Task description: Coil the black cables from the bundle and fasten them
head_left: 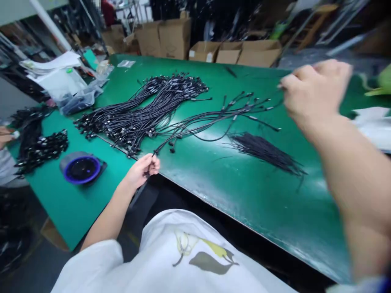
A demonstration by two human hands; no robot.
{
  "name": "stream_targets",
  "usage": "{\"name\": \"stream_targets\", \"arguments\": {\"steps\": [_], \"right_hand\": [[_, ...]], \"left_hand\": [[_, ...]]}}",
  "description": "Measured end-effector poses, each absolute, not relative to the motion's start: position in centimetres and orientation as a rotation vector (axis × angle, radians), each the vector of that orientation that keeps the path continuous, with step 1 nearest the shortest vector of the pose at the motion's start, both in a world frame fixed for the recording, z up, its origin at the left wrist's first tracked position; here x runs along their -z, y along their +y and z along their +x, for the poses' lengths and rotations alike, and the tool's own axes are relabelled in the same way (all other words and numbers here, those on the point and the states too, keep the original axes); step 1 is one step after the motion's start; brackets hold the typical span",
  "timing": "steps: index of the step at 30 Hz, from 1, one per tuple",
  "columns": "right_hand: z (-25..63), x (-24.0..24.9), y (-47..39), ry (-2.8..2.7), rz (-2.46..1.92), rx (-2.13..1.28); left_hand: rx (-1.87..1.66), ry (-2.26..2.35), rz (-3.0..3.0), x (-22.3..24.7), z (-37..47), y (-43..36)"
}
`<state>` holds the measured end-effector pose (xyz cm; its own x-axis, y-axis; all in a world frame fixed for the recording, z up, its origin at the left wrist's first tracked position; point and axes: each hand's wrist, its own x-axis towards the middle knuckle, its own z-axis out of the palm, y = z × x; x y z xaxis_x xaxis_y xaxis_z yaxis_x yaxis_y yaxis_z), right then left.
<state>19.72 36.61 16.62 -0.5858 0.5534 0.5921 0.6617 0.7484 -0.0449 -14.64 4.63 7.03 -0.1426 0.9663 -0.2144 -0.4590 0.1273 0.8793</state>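
Near the table's front edge, my left hand [146, 166] is closed in a pinch around the end of a black cable [165, 143]. From there a loose group of black cables [210, 119] stretches to the right across the green table. My right hand [316, 91] is raised above the table's right side, slightly blurred, with its fingers closed. A thin dark cable end runs up to its fingertips, whose grip is partly hidden. A large pile of black cables [146, 108] with small connectors lies beyond my left hand. Below my right hand rests a bundle of thin black ties [265, 151].
A blue-rimmed round container [82, 169] sits on the side table at left, near more black cables [41, 142] and another person's hand [4, 136]. Papers and plastic bags [81, 99] are heaped at back left. Cardboard boxes [174, 38] line the far edge. White plastic [372, 126] lies at right.
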Motion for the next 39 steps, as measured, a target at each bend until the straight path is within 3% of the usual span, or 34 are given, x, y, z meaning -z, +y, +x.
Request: {"name": "stream_targets", "arguments": {"steps": [4,7,11,16,23,27,33,39], "right_hand": [[21.8,-12.4,29.7,-2.647,-0.934,0.359],[21.7,-10.1,21.5,-2.973,-0.81,0.306],[19.6,-11.2,15.3,-3.158,-0.641,0.019],[20.5,-14.2,19.0,-2.934,-0.888,-0.081],[26.9,-9.6,24.1,-2.563,-1.058,-0.491],[27.7,-6.4,21.9,-2.567,-1.049,-0.244],[28.5,-4.8,18.0,-2.652,-0.923,0.279],[30.1,-4.8,16.7,-2.642,-0.908,0.276]], "left_hand": [[-1.493,1.19,0.669,-6.2,-12.9,7.6],[-1.521,1.39,1.027,-5.9,-10.1,9.7],[-1.16,1.387,1.569,-5.8,-4.8,10.5],[-0.855,0.895,1.277,-6.0,-1.6,9.4],[-1.367,0.636,0.528,-9.7,-6.3,8.8],[-1.601,0.658,0.315,-10.7,-6.5,9.6],[-1.544,0.676,0.209,-10.1,-3.9,12.4],[-1.569,0.639,0.398,-10.1,-2.8,13.5]]}}
